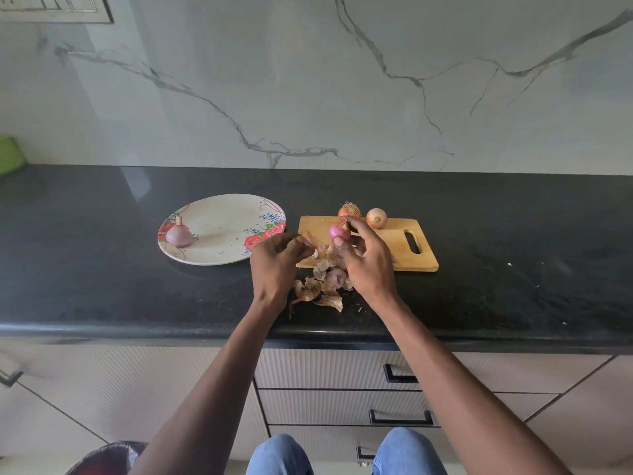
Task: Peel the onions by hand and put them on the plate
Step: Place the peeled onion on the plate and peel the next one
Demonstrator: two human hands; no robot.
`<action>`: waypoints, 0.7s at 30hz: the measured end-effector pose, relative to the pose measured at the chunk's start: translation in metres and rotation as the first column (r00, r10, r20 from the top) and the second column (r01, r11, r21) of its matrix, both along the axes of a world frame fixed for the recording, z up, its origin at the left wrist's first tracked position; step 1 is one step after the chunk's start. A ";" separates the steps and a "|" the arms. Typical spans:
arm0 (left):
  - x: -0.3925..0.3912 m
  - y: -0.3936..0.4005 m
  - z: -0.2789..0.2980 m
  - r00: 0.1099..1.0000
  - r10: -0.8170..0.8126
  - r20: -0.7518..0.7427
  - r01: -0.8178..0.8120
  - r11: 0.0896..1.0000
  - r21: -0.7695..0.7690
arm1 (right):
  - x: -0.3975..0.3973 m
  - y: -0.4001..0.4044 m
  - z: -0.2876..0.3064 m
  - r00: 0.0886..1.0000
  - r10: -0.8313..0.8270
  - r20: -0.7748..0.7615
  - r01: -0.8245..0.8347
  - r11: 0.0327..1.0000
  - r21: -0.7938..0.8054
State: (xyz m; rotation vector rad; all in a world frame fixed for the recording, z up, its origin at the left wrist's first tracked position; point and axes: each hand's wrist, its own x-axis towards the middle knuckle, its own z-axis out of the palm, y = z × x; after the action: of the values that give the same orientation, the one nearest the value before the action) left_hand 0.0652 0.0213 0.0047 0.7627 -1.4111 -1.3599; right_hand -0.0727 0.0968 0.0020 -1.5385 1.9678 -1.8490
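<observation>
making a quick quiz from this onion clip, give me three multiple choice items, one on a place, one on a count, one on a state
1. Where does the peeled onion lie?
A. on the plate
B. on the cutting board
C. in a drawer

2. How many unpeeled onions sit at the board's far edge?
A. none
B. two
C. four

3. What is the right hand doing?
A. resting flat on the counter
B. holding a knife
C. holding a partly peeled onion

Answers: 1 A, it rests on the plate's left side. 2 B, one beside another. 3 C, fingers curl around it.
</observation>
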 end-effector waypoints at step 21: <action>0.003 -0.001 -0.001 0.970 -0.092 0.226 0.148 0.958 -0.244 | -0.001 0.003 0.003 0.996 0.071 0.052 -0.073 0.997 0.033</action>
State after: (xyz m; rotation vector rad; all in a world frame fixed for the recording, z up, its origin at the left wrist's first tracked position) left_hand 0.0683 0.0202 0.0035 0.6709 -1.7904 -1.1779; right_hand -0.0734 0.0993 0.0051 -1.5158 1.8867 -1.7987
